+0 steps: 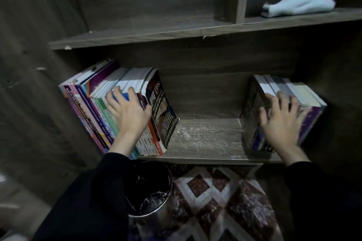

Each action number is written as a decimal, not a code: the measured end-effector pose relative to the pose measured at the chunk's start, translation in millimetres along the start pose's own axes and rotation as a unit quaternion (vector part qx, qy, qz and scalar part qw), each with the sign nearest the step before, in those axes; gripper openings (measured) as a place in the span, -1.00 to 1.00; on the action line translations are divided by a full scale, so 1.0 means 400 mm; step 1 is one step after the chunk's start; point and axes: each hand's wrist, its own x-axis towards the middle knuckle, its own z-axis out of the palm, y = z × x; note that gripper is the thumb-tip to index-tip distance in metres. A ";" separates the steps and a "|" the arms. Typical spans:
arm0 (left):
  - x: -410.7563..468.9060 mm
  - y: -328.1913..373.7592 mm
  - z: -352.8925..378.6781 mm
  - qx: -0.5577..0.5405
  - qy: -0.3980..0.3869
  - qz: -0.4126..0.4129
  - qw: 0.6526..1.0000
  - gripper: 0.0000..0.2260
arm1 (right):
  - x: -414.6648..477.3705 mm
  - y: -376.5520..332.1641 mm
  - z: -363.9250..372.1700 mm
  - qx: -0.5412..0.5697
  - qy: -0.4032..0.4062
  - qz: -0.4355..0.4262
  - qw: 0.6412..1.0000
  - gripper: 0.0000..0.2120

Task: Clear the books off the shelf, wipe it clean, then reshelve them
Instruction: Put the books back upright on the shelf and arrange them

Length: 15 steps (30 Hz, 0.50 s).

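The left hand is laid flat on the spines of the left row of books, its fingers spread and nearly straight, their tips reaching the top edges. Just beside its thumb, a dark-covered paperback is seen at the end of that row, its cover bowed out toward the gap. The right hand is spread in the same way over the right group of books. It is blurred, but no finger is seen curled round a book. The two hands are held well apart, and between them a bare, scuffed stretch of the shelf is exposed. Above and beyond the right hand, a pale blue cloth is seen lying on the upper board. Just below the left wrist, a shiny metal bin is stood on the floor, and a patterned rug is spread between the two forearms. Both arms are covered by black sleeves.
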 end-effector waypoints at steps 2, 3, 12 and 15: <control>0.005 0.022 -0.012 0.004 -0.007 -0.009 1.000 -0.47 | 0.000 0.000 0.003 -0.005 0.001 0.000 1.000 -0.57; 0.008 0.036 -0.019 0.013 -0.016 -0.014 1.000 -0.47 | 0.000 0.001 0.006 -0.007 0.002 0.000 1.000 -0.56; 0.143 0.114 -0.079 0.120 -0.166 -0.079 0.975 -0.30 | 0.001 0.005 0.020 -0.011 0.017 0.003 1.000 -0.59; 0.175 0.146 -0.074 0.105 -0.214 -0.058 0.970 -0.27 | 0.002 0.004 0.022 -0.008 0.023 0.004 1.000 -0.62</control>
